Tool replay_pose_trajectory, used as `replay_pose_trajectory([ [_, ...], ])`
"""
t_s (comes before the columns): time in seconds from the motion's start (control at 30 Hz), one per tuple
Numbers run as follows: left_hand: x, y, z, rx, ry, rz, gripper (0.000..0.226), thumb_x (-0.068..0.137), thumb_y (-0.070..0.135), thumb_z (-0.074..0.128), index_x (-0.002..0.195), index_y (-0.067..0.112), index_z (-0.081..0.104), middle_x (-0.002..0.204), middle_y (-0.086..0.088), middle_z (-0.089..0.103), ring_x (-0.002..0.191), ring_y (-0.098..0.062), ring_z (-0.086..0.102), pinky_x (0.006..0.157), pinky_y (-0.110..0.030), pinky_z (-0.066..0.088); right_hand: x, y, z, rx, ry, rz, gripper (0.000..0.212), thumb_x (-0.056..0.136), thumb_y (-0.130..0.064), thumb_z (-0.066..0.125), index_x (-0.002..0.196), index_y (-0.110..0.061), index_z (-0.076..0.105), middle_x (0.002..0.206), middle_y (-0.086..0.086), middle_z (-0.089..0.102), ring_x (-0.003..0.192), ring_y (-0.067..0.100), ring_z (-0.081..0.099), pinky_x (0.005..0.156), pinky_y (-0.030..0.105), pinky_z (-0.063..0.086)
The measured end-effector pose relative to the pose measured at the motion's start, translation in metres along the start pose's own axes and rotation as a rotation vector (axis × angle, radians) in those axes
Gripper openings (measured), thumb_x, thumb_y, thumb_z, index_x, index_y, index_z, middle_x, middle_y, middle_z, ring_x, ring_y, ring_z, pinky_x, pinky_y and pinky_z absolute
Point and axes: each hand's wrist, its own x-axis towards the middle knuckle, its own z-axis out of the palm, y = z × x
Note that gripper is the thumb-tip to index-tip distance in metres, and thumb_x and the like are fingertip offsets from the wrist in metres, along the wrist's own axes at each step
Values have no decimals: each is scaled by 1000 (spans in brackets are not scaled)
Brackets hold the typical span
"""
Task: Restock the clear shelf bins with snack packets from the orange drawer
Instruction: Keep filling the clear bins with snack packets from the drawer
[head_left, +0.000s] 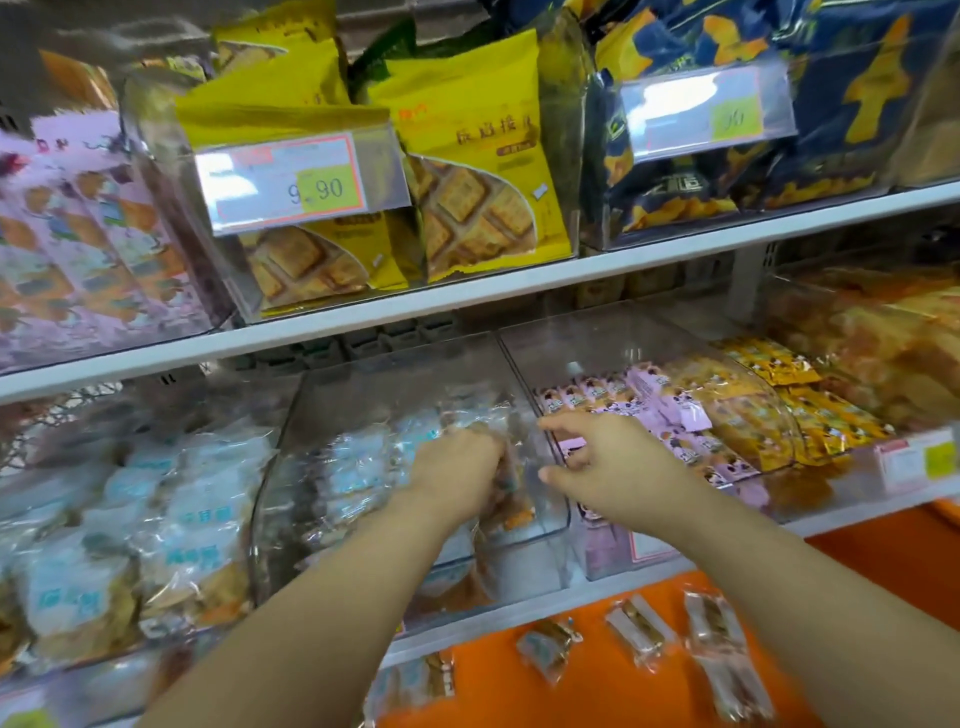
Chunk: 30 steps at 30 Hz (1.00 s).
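Fingers (488, 451) of our left hand (457, 470) curl, seemingly gripping snack packets (511, 491) inside the near clear bin (415, 374); our right hand (621, 467) hovers just right, fingers apart.

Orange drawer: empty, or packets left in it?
Not empty. At least three clear-wrapped packets lie on the floor of the orange drawer, below the shelf edge. The arms hide its left part.

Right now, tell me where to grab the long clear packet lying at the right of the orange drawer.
I'd pinch the long packet across its narrow middle, coming straight down from above: it lies flat on the orange drawer, apart from the next packet on its left.
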Motion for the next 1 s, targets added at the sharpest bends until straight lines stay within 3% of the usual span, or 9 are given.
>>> replay_pose_trajectory([
  [0.17, 4, -11, -7, -170, 3, -55, 37, 78, 29, 72, 112, 33, 60, 115, 6, 62, 108, -18, 59, 83, -30, 49, 2, 3, 4, -11, 12, 9, 53, 88, -23, 62, 139, -25, 47, 127, 2, 60, 109, 14, 59, 77, 17, 39],
  [0.3, -2, -35, -15, -235, -66, -79, 24, 80, 56, 66, 89, 34, 64, 109, 12, 62, 101, -14, 57, 86, -34, 48, 3, 4, 4, -8, 4, -6, 54, 88, -22, 62, 139, -26, 46, 133, 1, 56, 114, 15, 57, 81, 19, 41],
  [0.4, -4, -36, -7, -164, -237, -46, 48, 90, 65, 42, 95, 25, 68, 104, 4, 65, 95, -19, 59, 86, -37, 49, 2, 3, 4, -8, 17, -8, 53, 89, -23, 62, 139, -26, 46, 121, -4, 63, 85, -1, 61, 70, 11, 41],
  [0.47, -4, -33, -1, -161, -257, -18, 54, 93, 63, 33, 98, 21, 66, 105, -1, 66, 96, -21, 59, 87, -38, 48, 0, 2, 4, 2, 9, 8, 51, 89, -23, 61, 138, -26, 47, 78, -17, 57, 49, -3, 51, 50, 5, 34],
  [0.53, -7, -33, -3, -285, -233, -21, 50, 96, 59, 31, 96, 22, 64, 107, -1, 65, 99, -21, 58, 91, -36, 47, 1, 2, 5, -15, 17, 23, 49, 88, -23, 61, 136, -27, 49, 58, -18, 41, 38, 6, 44, 43, 9, 34],
  [0.63, -9, -37, -10, -528, 10, -74, 23, 98, 38, 44, 105, 24, 62, 113, -1, 65, 105, -19, 58, 92, -34, 46, 2, 2, 6, -36, 17, 33, 50, 88, -22, 61, 136, -29, 49, 56, -18, 38, 38, 8, 40, 46, 12, 39],
  [0.7, -5, -41, -11, -403, 154, -94, 27, 95, 24, 52, 122, 25, 55, 122, 0, 58, 112, -20, 54, 94, -34, 46, 3, 1, 6, -33, 9, 39, 51, 88, -21, 61, 136, -29, 48, 55, -16, 41, 42, 9, 41, 50, 17, 43],
  [0.77, 2, -42, -8, -274, 128, -118, 37, 94, 23, 56, 131, 26, 51, 127, 1, 57, 115, -20, 55, 93, -35, 47, 3, 1, 7, -28, 7, 45, 51, 88, -21, 61, 136, -30, 48, 55, -15, 42, 43, 9, 42, 49, 17, 43],
  [1.0, 34, -26, -8, -208, -59, 7, 21, 92, 22, 61, 112, 21, 68, 114, 3, 68, 103, -15, 62, 86, -28, 46, 3, -1, 9, 8, 7, 32, 52, 88, -22, 63, 137, -28, 48, 61, -22, 34, 42, -11, 47, 44, 5, 31],
])
